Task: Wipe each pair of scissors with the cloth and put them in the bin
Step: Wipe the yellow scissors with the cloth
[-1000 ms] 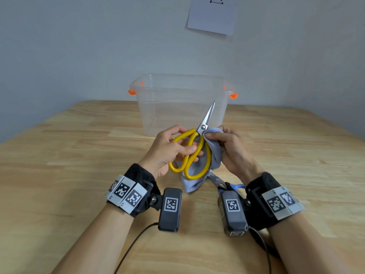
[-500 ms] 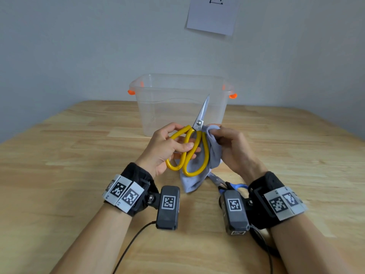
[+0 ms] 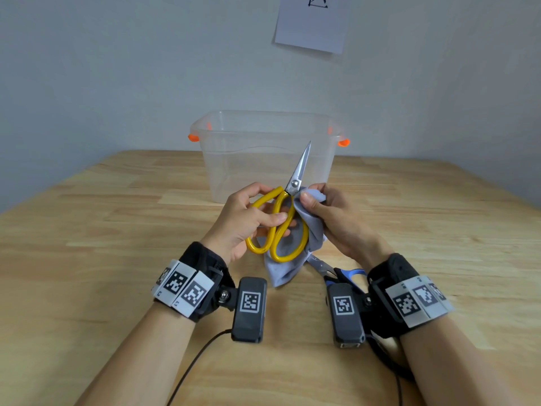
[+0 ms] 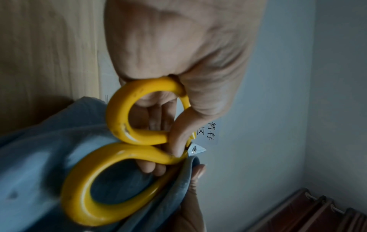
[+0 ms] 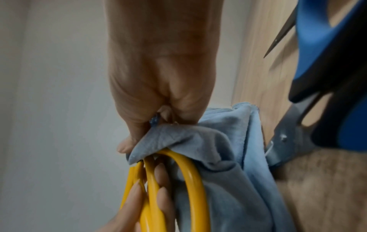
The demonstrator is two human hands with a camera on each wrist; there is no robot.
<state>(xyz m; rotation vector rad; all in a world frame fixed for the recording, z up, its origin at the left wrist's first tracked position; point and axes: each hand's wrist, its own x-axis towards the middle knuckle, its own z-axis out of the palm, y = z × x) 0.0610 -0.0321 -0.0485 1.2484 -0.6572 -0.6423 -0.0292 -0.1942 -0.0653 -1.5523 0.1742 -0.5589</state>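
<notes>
Your left hand (image 3: 243,221) is curled through the glossy yellow loops of the yellow scissors (image 3: 288,218), mid-frame in the head view, and your right hand (image 3: 330,218) pinches the soft blue-grey cloth (image 3: 292,259) just beside the pivot. The steel blades run up and slightly right from that pinch, so I'd say the cloth needs to slide tipward. Behind them sits the clear plastic bin (image 3: 234,159); blue-handled scissors (image 3: 347,273) lie on the wood table (image 3: 87,230), lower right.

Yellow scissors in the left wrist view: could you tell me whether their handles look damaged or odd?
Yes, slightly. The yellow scissors, gripped by the left hand, show dark chips and scuffs in the handle coating on the upper loop. Nothing else looks bent or broken.
</notes>
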